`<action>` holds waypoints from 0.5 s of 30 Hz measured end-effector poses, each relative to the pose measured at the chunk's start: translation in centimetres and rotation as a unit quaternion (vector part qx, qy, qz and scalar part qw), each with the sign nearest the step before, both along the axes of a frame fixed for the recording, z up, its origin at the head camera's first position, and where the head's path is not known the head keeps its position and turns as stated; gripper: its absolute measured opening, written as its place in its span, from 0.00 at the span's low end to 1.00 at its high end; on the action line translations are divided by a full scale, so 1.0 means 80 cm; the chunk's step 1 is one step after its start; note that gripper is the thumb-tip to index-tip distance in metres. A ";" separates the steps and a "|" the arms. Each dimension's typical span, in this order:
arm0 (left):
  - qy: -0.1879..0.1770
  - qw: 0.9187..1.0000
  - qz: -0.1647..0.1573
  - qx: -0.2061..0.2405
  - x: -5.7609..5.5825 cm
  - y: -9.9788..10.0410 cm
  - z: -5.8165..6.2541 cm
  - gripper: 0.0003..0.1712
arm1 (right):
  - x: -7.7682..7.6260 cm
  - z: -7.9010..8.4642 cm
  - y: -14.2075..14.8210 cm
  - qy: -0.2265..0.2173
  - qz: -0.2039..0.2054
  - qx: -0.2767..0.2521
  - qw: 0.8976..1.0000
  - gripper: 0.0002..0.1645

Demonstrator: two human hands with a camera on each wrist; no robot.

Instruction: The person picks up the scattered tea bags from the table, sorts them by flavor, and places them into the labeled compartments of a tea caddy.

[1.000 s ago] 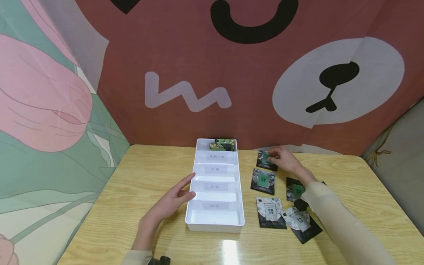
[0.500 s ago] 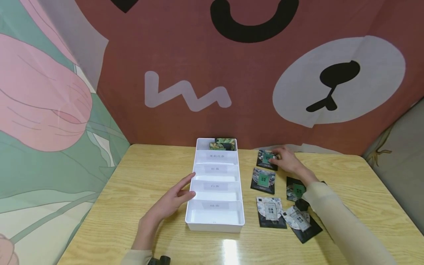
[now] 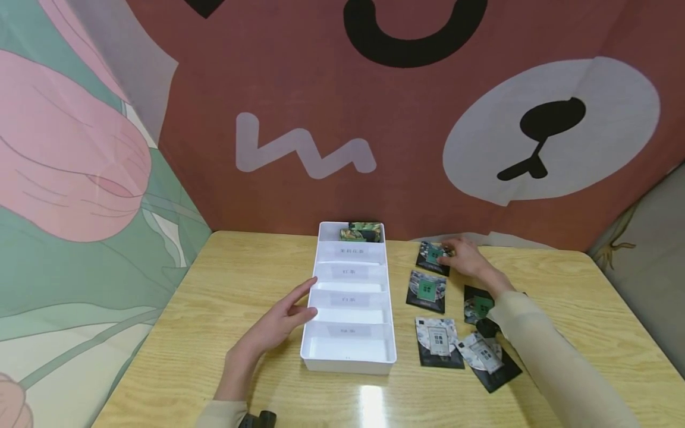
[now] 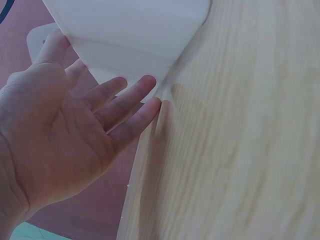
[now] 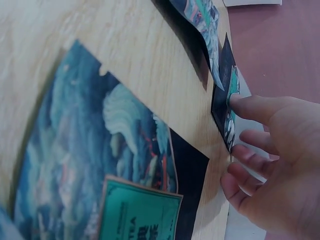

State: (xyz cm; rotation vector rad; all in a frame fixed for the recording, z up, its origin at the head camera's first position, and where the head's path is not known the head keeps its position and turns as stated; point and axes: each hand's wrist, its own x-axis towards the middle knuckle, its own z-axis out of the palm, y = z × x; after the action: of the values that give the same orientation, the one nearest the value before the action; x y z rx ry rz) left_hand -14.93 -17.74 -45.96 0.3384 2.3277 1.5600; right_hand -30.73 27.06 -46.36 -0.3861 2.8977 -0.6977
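Note:
My left hand [image 3: 275,324] rests beside a white compartment box [image 3: 348,367], its fingers extended and fingertips at the box's left wall. In the left wrist view the same hand [image 4: 65,130] faces its palm to the camera with nothing in it. At the back right, my right hand [image 3: 467,260] touches a dark tea packet [image 3: 430,254] lying on the table. The right wrist view has the thumb on that packet's green label [image 5: 233,86] and the other fingers loosely bent by its edge. Just nearer lies another green-labelled tea packet [image 3: 426,291].
Green patterned packets [image 3: 365,231] sit in the box's rearmost compartment. A white-labelled packet [image 3: 439,342] lies to the box's right, near another white-labelled packet [image 3: 484,355]. A green-labelled packet [image 3: 478,305] is partly under the right forearm. A printed cloth [image 3: 299,202] hangs behind the table.
Both hands, the packets and the box keep their places. The head view has shifted very slightly.

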 end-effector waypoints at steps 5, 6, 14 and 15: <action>-0.005 1.000 0.003 0.001 0.001 0.001 0.002 0.38 | -0.001 0.003 0.002 -0.006 -0.008 -0.004 1.000 0.35; -0.006 1.000 0.004 0.000 0.001 0.001 0.002 0.38 | -0.001 0.003 0.003 -0.009 -0.011 -0.005 1.000 0.36; -0.011 1.000 0.007 0.000 0.000 0.001 0.000 0.38 | -0.003 0.005 0.006 -0.024 -0.029 -0.005 0.999 0.36; -0.011 1.000 0.007 0.000 0.000 0.000 0.000 0.38 | -0.003 0.005 0.007 -0.026 -0.032 -0.007 0.999 0.35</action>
State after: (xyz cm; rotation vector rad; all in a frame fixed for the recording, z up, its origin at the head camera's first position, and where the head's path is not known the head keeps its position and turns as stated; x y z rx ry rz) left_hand -14.95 -17.72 -45.99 0.3048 2.3173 1.5633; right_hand -30.98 27.58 -45.98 -0.2753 2.8694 -0.7269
